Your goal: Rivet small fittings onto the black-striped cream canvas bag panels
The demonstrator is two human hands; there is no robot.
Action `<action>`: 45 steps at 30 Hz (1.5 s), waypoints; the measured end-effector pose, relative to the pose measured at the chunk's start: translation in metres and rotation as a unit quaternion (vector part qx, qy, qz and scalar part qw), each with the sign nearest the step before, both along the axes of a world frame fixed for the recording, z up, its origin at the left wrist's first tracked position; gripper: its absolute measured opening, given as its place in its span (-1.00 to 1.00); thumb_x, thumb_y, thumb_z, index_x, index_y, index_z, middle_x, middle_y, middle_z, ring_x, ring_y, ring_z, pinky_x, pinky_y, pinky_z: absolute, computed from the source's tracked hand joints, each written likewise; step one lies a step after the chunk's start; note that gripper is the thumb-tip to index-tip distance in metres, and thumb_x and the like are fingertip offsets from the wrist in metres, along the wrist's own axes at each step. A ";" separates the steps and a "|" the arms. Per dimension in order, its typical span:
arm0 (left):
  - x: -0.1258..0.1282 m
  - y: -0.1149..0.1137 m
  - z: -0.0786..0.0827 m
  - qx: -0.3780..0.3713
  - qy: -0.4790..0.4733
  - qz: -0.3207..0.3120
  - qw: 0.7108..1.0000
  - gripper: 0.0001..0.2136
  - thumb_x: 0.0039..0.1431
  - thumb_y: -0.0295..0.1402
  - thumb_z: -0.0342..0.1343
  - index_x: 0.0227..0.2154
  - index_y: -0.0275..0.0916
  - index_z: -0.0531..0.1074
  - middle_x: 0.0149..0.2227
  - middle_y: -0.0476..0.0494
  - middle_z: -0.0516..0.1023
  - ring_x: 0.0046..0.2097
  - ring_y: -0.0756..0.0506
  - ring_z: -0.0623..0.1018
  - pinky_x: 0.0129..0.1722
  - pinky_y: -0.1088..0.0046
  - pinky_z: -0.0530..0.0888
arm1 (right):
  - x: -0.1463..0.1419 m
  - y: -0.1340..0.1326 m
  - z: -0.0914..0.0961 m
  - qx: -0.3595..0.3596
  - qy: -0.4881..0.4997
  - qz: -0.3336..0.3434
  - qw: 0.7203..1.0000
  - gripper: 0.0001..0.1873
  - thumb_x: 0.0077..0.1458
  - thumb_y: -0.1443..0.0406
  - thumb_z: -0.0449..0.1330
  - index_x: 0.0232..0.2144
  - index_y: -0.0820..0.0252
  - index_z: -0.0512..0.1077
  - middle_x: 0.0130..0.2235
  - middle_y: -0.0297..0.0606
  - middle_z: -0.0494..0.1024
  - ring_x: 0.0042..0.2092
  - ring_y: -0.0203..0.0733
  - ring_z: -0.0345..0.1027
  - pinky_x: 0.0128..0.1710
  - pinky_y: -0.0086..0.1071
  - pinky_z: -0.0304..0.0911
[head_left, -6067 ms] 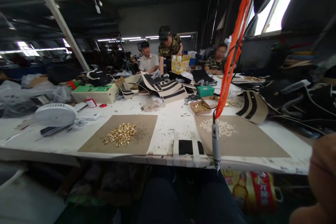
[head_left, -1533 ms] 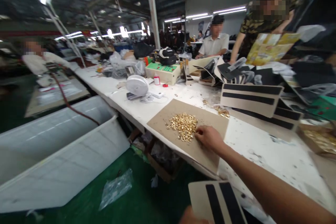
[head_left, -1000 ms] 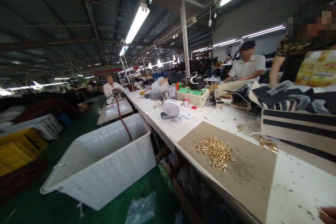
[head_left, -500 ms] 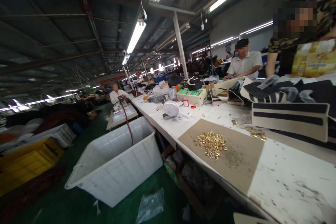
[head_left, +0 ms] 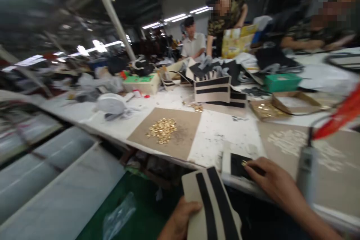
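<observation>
My left hand (head_left: 180, 219) grips a beige panel with two black stripes (head_left: 209, 204), held below the table's front edge. My right hand (head_left: 271, 182) rests at the table edge with its fingers pinched on a small gold ring (head_left: 244, 163) over a black pad (head_left: 239, 165). A pile of gold rings (head_left: 162, 130) lies on a brown cardboard sheet (head_left: 182, 140) to the left. On the right, a grey hand tool (head_left: 305, 170) hangs from an orange cord (head_left: 339, 116) above a second cardboard sheet with pale small parts (head_left: 284, 140).
Striped panels (head_left: 212, 89) stand in a stack mid-table, with a green box (head_left: 281, 81) and cardboard trays (head_left: 292, 103) to the right. A white fan (head_left: 111, 103) and a green-topped machine (head_left: 139, 83) sit at the left. Other people work beyond the table. A white bin (head_left: 56, 191) stands on the floor.
The view swung back from the hall to the table in front of me. Both hands have come into view, the right now at the black pad, the left holding the striped panel.
</observation>
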State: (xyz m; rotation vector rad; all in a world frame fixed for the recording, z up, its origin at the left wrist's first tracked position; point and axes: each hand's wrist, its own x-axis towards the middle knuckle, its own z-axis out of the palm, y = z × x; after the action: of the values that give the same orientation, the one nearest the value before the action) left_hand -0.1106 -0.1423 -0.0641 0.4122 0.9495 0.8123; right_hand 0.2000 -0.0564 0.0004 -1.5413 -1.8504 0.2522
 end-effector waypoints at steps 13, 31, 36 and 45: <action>0.000 0.017 -0.013 -0.030 0.052 -0.021 0.998 -0.48 0.00 -0.27 0.38 0.03 -0.38 0.51 -0.07 -0.44 0.69 -0.11 -0.42 0.68 -0.03 0.02 0.56 | -0.006 0.015 0.008 -0.058 0.028 -0.015 0.998 -0.87 0.21 0.25 0.26 -0.34 0.07 0.62 -0.31 -0.27 0.60 -0.21 -0.11 0.44 -0.13 -0.28 0.28; -0.004 0.021 -0.006 -0.046 0.065 -0.035 0.996 -0.46 -0.06 -0.20 0.43 -0.03 -0.37 0.53 -0.16 -0.41 0.71 -0.20 -0.43 0.69 -0.12 0.02 0.58 | -0.017 0.026 0.013 -0.115 -0.046 -0.022 0.992 -0.89 0.22 0.26 0.28 -0.33 0.02 0.62 -0.28 -0.32 0.61 -0.20 -0.13 0.45 -0.13 -0.27 0.22; -0.008 0.020 -0.014 -0.042 0.059 -0.037 0.997 -0.45 -0.06 -0.20 0.43 -0.01 -0.38 0.53 -0.14 -0.43 0.71 -0.16 -0.43 0.69 -0.10 0.02 0.58 | -0.015 0.027 0.011 -0.126 -0.007 -0.038 0.991 -0.86 0.14 0.30 0.32 -0.20 0.03 0.57 -0.31 -0.35 0.56 -0.29 -0.18 0.40 -0.29 -0.37 0.23; -0.009 0.022 -0.014 -0.043 0.039 -0.049 0.997 -0.39 -0.05 -0.18 0.43 0.05 -0.40 0.51 -0.11 -0.46 0.69 -0.12 -0.46 0.68 -0.06 -0.04 0.56 | -0.015 0.026 0.018 -0.129 -0.045 -0.002 0.991 -0.86 0.21 0.27 0.28 -0.23 -0.03 0.66 -0.21 -0.29 0.62 -0.17 -0.13 0.48 -0.09 -0.30 0.30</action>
State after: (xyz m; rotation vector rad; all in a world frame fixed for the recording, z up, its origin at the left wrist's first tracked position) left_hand -0.1197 -0.1202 -0.0783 0.4145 1.0260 0.6681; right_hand 0.1851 -0.0306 0.0186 -1.7541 -1.9446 0.4418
